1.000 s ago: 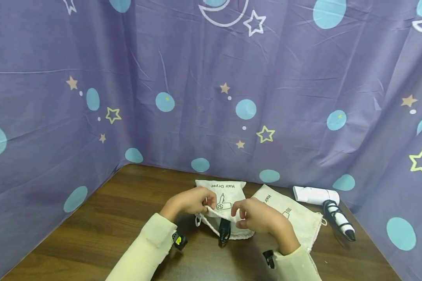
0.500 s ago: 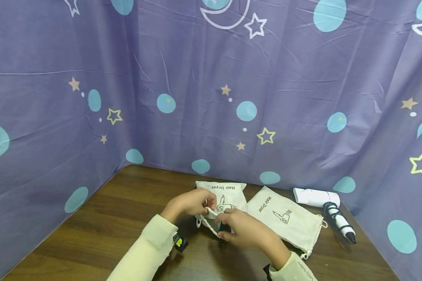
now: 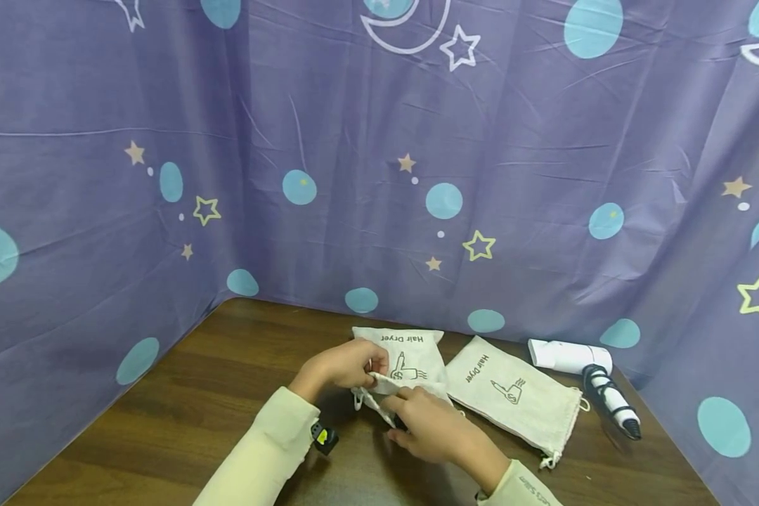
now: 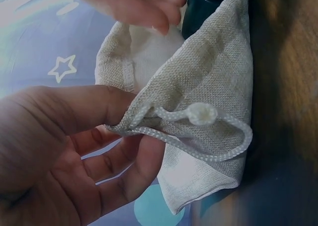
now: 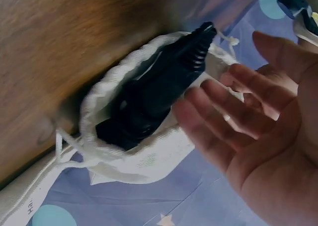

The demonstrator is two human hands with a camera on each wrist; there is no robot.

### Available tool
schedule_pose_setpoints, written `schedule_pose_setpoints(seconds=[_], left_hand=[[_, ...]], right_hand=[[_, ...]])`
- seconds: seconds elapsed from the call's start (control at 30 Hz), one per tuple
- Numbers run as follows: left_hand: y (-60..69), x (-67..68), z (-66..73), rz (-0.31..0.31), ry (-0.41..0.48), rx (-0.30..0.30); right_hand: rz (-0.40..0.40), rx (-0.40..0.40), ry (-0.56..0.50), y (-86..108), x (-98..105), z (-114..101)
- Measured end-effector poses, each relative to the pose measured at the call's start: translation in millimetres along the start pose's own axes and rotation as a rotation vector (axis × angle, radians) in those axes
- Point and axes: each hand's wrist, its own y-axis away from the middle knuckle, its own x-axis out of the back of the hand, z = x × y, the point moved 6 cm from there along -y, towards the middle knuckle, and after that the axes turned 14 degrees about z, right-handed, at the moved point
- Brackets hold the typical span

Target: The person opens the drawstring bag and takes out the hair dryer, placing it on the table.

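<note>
My left hand [image 3: 348, 364] pinches the rim of a cream drawstring bag [image 3: 407, 348] between thumb and fingers, lifting its mouth. The bag bears a "Hair Dryer" print that faces away from me. In the left wrist view a knotted white cord [image 4: 201, 114] hangs beside the thumb. Inside the mouth sits a black hair dryer [image 5: 159, 94], its ribbed handle end sticking out past the rim; the rest is hidden by cloth. My right hand [image 3: 436, 430], fingers loosely extended, hovers at the opening. In the right wrist view its fingertips [image 5: 186, 107] are close beside the handle; contact is unclear.
To the right lies a second cream "Hair Dryer" bag [image 3: 512, 397], flat and slanted. Beyond it a white hair dryer [image 3: 566, 355] rests with a black cord [image 3: 607, 397] wound round its handle. A patterned purple curtain [image 3: 354, 105] borders the wooden table [image 3: 247, 365].
My right hand has moved left and down from the bag's right rim to the front of its mouth, covering the black handle in the head view. The left hand keeps its pinch.
</note>
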Motion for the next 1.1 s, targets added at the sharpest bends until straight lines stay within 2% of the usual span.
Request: schedule_pose_setpoints(seconds=[0.2, 0.43, 0.6, 0.77, 0.9, 1.1], left_hand=[[1.1, 0.3, -2.5, -0.005, 0.020, 0.039], [3.2, 0.5, -5.1, -0.009, 0.047, 0.068], [4.0, 1.0, -5.8, -0.012, 0.044, 0.067], [3.1, 0.9, -6.8, -0.011, 0.036, 0.074], [2.0, 0.6, -6.6, -0.014, 0.039, 0.072], [2.5, -0.2, -8.2, -0.018, 0.042, 0.072]], right_hand=[[0.054, -0.073, 0.160, -1.1, -5, 7], [0.076, -0.224, 0.221, -4.6, -14, 12], [0.083, -0.328, 0.202, -8.1, -18, 11], [0.099, -0.418, 0.111, -8.8, -22, 12], [0.116, -0.435, 0.061, -8.5, -25, 13], [0.093, -0.453, 0.064, -5.4, -25, 15]])
